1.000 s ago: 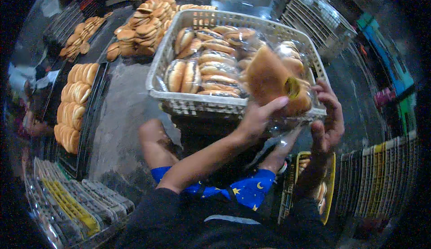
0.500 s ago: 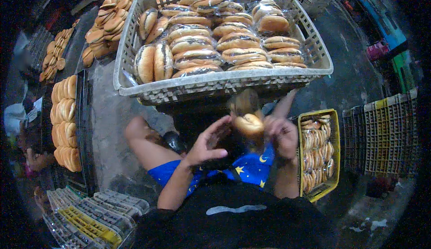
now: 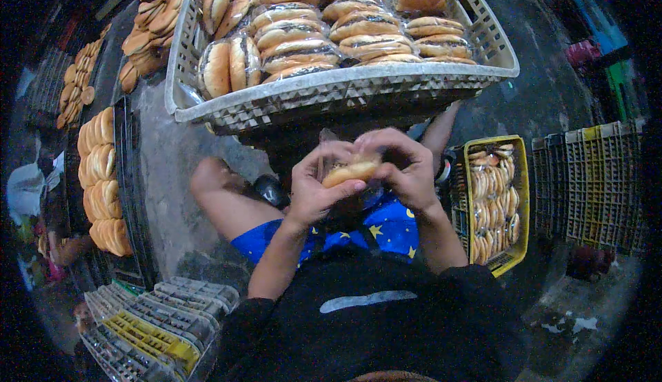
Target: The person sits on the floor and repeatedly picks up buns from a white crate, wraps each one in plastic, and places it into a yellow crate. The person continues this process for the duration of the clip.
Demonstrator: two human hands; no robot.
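Note:
A bread bun (image 3: 350, 173) in a clear plastic bag is held between my two hands over my lap. My left hand (image 3: 318, 182) grips its left side, thumb along the lower edge. The fingers of my right hand (image 3: 403, 165) are curled at the bun's right end, by the bag; some blur hides exactly what they pinch. Just beyond my hands stands a large white plastic crate (image 3: 345, 78), stacked with bagged, dark-filled buns (image 3: 300, 54).
On the right, a yellow crate (image 3: 522, 206) holds rows of bagged buns, beside stacked crates (image 3: 586, 182). Unbagged buns (image 3: 103, 182) fill a dark tray at left, with more buns (image 3: 155, 20) piled behind. Further stacked crates (image 3: 152, 320) stand at lower left.
My left hand was open beside the bagged bun and has closed on it. My right hand has come inward over the bun's right end. The view has shifted, so the white crate sits higher.

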